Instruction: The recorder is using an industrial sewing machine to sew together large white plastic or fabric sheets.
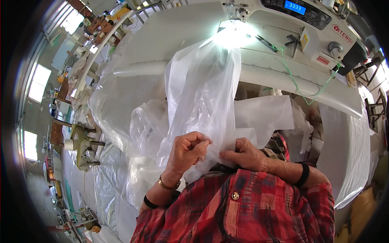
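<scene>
A long sheet of translucent white plastic film [202, 89] runs down from under the lit needle area of a sewing machine [310, 30] to my lap. My left hand [189, 150] is closed, thumb and fingers pinching the film's near part at its left. On the film's right edge, my right hand [246, 155] is closed too, with the thumb pressed toward the curled fingers. Both hands are close together in front of my body. The film between them is crumpled, and its lowest part is partly hidden by my hands.
Small black-handled snips [266, 43] lie on the machine table [142, 52], beside a loose green thread [292, 77]. More plastic film [148, 125] is bunched at the left, and a flat white sheet [265, 113] lies to the right. Other machines [101, 30] stand along the far left.
</scene>
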`<state>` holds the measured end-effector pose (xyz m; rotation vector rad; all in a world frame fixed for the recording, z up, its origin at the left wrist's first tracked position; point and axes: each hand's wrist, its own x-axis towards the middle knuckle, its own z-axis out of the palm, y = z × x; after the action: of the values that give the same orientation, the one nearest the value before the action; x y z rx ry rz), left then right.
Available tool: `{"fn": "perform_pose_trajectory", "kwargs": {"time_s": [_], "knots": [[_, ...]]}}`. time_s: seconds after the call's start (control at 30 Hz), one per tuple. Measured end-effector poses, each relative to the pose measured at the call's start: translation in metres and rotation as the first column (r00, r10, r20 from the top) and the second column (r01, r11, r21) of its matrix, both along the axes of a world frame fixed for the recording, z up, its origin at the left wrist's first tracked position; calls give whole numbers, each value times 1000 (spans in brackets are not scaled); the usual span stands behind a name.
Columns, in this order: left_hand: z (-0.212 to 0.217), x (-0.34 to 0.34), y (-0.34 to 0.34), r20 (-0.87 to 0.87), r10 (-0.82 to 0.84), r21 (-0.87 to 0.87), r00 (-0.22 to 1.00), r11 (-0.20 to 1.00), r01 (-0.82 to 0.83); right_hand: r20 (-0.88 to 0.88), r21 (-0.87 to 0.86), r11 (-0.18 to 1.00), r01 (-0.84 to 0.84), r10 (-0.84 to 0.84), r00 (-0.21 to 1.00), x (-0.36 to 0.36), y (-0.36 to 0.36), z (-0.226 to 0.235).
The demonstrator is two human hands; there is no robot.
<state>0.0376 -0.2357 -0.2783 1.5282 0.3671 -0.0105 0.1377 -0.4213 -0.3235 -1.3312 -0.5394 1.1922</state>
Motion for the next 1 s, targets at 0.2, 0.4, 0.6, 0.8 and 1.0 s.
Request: {"fn": "perform_pose_trajectory", "kwargs": {"time_s": [0.2,0.4,0.6,0.8,1.0], "knots": [[-1,-4,4,-54,27,37,998,999,-25,-59,20,999,-30,31,998,2,0,12],[-4,-4,5,-25,61,87,998,995,-58,36,23,1000,-9,8,999,-1,-1,8],[24,-1,24,70,166,182,984,967,-176,306,-14,997,74,-66,950,-10,0,2],[79,6,49,329,-184,803,926,571,-172,581,-28,994,106,-70,811,-12,-1,13],[39,22,-2,207,-413,685,887,709,170,721,180,984,-4,-129,681,-14,-4,19]]}}
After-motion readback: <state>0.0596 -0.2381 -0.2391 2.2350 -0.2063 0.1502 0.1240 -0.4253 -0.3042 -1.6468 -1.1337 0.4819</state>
